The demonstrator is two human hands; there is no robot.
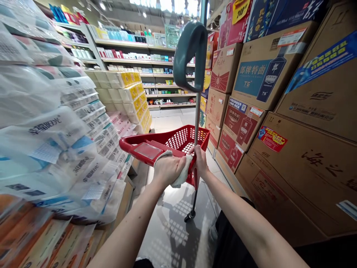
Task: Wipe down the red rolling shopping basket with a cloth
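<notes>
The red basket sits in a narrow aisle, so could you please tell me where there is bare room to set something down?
Bare floor lies ahead of the red basket, between the tissue packs and cardboard boxes, and below it. The rim is crowded by the left hand, right hand and white cloth.

Supermarket aisle, stacked stock on both sides
Plastic-wrapped tissue packs [47, 141] pile high on the left, with yellow-labelled packs [129, 89] stacked beyond them. Cardboard baijiu cartons [262, 70] tower on the right. Far shelves [122, 44] hold rows of small boxed goods, and a pale tiled floor [167, 123] runs between the stacks.
</notes>
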